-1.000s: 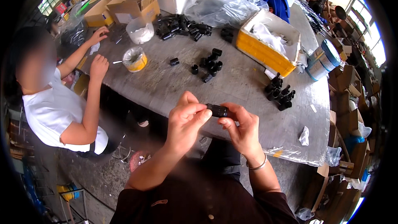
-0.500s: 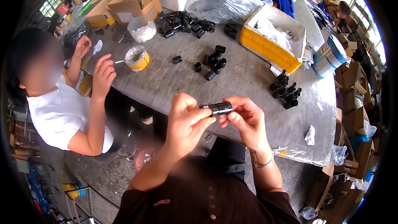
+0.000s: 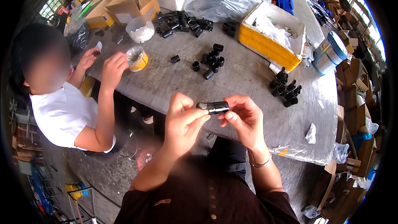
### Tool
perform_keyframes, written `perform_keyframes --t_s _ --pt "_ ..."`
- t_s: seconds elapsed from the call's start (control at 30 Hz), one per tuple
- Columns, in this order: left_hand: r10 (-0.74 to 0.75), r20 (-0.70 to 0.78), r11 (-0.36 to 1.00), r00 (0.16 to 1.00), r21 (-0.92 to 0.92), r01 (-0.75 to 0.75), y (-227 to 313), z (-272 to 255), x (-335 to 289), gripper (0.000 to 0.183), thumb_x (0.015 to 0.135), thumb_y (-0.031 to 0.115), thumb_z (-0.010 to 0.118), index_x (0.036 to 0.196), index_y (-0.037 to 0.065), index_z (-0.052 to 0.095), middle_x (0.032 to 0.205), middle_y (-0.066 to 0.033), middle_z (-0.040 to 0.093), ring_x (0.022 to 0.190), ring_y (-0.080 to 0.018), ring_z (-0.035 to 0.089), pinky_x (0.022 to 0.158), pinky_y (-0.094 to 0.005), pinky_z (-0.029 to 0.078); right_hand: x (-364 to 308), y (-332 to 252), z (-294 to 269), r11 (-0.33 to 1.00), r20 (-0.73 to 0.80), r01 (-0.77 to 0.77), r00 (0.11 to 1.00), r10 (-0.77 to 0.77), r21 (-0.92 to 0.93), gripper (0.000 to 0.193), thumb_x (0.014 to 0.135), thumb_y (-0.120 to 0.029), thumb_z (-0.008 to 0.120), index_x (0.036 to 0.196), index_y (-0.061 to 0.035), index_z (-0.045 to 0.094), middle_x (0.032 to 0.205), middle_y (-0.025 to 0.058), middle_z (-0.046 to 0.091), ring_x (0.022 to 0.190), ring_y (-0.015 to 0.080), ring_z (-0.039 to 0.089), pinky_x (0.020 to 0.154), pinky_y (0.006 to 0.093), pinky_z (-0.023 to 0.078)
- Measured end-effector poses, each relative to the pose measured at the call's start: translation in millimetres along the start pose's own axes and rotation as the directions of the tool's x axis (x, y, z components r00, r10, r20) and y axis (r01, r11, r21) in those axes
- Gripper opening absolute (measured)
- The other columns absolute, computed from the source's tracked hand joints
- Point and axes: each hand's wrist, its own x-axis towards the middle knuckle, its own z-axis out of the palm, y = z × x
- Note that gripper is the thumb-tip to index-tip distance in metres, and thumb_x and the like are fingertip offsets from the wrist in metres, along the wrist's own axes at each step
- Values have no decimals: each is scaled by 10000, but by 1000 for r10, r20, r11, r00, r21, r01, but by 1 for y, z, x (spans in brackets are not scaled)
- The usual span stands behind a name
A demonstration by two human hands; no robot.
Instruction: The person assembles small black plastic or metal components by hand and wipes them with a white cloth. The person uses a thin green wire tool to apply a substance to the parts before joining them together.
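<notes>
Just above the table's near edge, I hold a shiny black cylindrical part [image 3: 216,107] lying sideways between both hands. The fingertips of my left hand [image 3: 181,124] pinch its left end, where a greyish tip shows. On the other end, the thumb and fingers of my right hand [image 3: 246,122] are closed. Farther off on the table lies a loose cluster of short black cylinders [image 3: 212,63]. To the right, a group of taller black parts [image 3: 285,88] stands upright, close together.
At the left a co-worker's hand [image 3: 116,67] is beside a yellow-and-white tub [image 3: 137,59]. Behind are a translucent cup [image 3: 140,31], a heap of black parts [image 3: 182,23] and cardboard boxes [image 3: 134,7]. A yellow-edged foam box [image 3: 269,46] and a blue-white bucket [image 3: 329,54] stand at right.
The black part in my hands has shifted slightly left, and its greyish left tip shows more. The co-worker's hands have moved right, one of them up to the yellow-and-white tub.
</notes>
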Motion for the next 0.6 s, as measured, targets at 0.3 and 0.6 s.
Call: perform_keyframes --t_s 0.3,0.6 --pt "-449 191 499 873 -757 422 -3 5 -10 114 813 24 706 891 -37 650 925 1 431 777 -75 428 634 -217 355 5 4 -3 952 56 272 962 -266 -139 252 809 129 628 1009 -6 554 1105 142 584 969 187 603 859 303 512" --pt "-364 82 779 928 -520 351 2 7 -6 68 853 -8 654 895 -54 627 882 -28 451 742 -90 432 608 -227 353 3 5 -7 909 114 329 944 -309 -257 257 787 95 682 976 -17 548 1142 163 572 1015 207 578 864 324 493"
